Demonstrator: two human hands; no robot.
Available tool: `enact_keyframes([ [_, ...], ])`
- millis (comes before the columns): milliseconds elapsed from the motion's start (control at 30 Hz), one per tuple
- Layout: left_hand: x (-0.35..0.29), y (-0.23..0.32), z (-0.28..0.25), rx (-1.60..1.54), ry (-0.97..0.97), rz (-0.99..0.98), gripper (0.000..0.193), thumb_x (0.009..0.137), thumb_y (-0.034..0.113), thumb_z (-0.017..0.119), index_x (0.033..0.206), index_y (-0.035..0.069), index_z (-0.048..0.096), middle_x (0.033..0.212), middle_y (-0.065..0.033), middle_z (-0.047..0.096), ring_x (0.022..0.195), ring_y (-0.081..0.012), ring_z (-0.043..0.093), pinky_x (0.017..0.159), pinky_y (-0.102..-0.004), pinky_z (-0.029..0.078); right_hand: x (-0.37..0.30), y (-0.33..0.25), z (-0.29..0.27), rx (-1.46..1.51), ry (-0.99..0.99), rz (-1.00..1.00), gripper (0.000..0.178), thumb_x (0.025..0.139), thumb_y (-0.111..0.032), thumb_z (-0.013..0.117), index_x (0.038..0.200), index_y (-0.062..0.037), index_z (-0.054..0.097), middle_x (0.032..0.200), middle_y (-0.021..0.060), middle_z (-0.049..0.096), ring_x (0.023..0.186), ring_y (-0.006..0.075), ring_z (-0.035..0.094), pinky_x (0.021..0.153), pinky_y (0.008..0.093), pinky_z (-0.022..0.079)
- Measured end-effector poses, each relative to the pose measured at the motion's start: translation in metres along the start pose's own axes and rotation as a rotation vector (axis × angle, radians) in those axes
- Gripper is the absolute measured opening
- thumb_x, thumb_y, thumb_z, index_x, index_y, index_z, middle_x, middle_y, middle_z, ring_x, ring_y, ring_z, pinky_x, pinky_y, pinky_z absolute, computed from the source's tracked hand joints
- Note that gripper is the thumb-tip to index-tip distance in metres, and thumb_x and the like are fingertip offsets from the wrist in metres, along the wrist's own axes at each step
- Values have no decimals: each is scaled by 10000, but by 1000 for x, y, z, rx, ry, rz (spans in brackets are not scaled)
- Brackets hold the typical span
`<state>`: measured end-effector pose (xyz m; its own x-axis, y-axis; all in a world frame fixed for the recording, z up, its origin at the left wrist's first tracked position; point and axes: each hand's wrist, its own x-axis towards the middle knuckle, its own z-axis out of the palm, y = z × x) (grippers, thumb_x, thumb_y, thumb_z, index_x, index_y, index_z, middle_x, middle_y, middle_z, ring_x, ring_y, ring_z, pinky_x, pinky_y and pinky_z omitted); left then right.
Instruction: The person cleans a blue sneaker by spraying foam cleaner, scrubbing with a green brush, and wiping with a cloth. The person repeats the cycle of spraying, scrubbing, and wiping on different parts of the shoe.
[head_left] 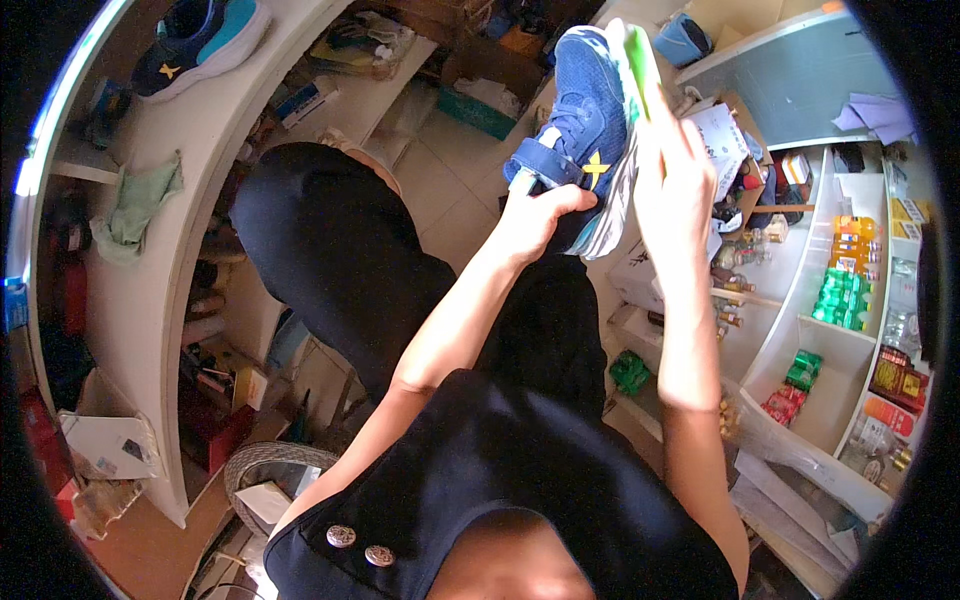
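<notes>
A navy blue sneaker [580, 110] with a yellow star-like mark, a strap and a pale striped sole is held up in front of me, toe pointing away. My left hand [540, 215] grips it at the heel, thumb on the outside and some fingers hidden in the shoe opening. Along the right side of the sole, my right hand [678, 185] is closed, slightly blurred, by a long bright green and white strip [645, 75]. Glare hides what kind of thing the strip is. Another dark blue and teal sneaker [200, 45] stands on the white counter at far left.
A green cloth [140, 210] lies on the curved white counter [225, 130]. On the right, white shelves [835, 345] hold orange and green bottles [845, 285]. A teal box [480, 105] stands on the tiled floor ahead; a wicker chair [255, 470] is at lower left.
</notes>
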<state>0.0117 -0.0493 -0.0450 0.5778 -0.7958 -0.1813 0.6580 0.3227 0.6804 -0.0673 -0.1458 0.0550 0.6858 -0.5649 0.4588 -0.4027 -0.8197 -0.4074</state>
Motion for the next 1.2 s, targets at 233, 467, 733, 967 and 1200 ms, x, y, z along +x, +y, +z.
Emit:
enact_keyframes([
  [233,-2,3,-7,272,-43,-15,567,652,65,731,1192,4,570,1084,-92,640,995,-223,605,933,-344,467,-5,16,-4,-10,31,-58,446,908,-36,580,1348,-98,547,772,166,535,622,249,549,563,375,465],
  [467,4,-16,-11,443,-90,209,548,645,46,734,1174,15,592,1069,-62,653,1020,-204,598,967,-343,444,-8,13,-3,10,92,-102,371,934,-84,574,1305,-78,581,854,200,603,634,296,578,676,388,507],
  [733,0,-3,-9,435,-151,27,623,673,89,722,1250,-17,510,1140,-109,604,1073,-246,568,978,-343,434,1,14,-11,6,38,7,434,905,-26,585,1334,-87,558,812,173,590,744,262,635,700,352,522],
  [967,2,3,-8,292,-67,-46,564,654,12,706,1196,-16,552,1080,-93,639,981,-205,605,920,-322,475,-6,25,2,-1,75,-86,442,900,-4,562,1334,-84,558,820,198,596,732,290,630,684,371,519],
  [1200,17,8,-9,-184,-35,15,601,591,-99,636,1180,10,585,1068,-100,658,964,-225,624,916,-336,493,-48,21,22,84,86,-75,473,890,-21,588,1357,-76,531,799,155,545,614,258,560,560,375,477],
])
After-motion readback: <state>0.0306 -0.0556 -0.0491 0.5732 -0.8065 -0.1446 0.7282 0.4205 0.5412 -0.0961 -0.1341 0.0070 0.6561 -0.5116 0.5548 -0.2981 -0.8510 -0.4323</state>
